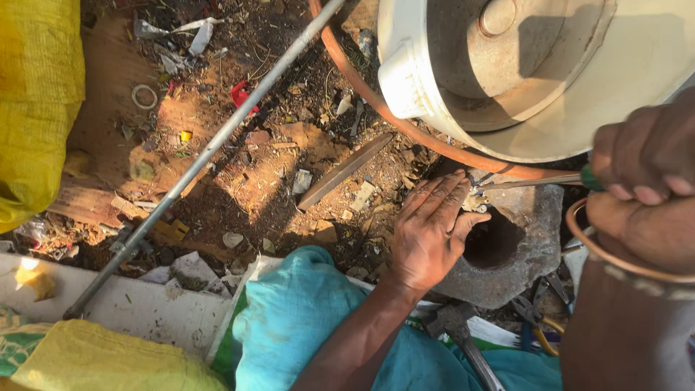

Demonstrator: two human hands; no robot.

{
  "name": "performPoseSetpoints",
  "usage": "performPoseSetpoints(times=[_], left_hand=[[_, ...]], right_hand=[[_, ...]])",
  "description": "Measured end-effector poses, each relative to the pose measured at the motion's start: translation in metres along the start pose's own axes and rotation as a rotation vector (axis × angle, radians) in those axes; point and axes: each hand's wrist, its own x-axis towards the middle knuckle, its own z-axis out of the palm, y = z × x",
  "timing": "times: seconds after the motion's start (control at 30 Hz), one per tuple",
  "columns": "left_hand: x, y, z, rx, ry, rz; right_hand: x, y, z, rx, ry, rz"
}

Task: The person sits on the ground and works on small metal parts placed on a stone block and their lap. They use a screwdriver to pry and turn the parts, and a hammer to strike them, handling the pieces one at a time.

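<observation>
My left hand (433,230) lies flat on a grey stone block (532,246) that has a round hole (494,240) in its top. Its fingers press a small metal piece (475,200) at the hole's far rim. My right hand (646,156) is closed around the green handle of a screwdriver (532,182), whose shaft points left with the tip at that small piece. A thin metal bangle (595,248) circles my right wrist.
A white plastic tub housing (507,72) with a metal hub stands behind the block. A long grey metal rod (210,152) crosses littered dirt. Yellow sacks (36,101) lie left; teal cloth (297,318) covers my lap. A hammer (463,337) and pliers (532,318) lie near the block.
</observation>
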Motion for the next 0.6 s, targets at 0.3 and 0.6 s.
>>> performPoseSetpoints(times=[0.3,0.6], left_hand=[[0.005,-0.001,0.005,0.027,0.033,0.016],[0.012,0.004,-0.011,0.201,-0.132,0.203]], right_hand=[[0.022,-0.049,0.130,-0.604,0.216,-0.093],[-0.018,-0.131,0.162,-1.511,0.155,0.635]])
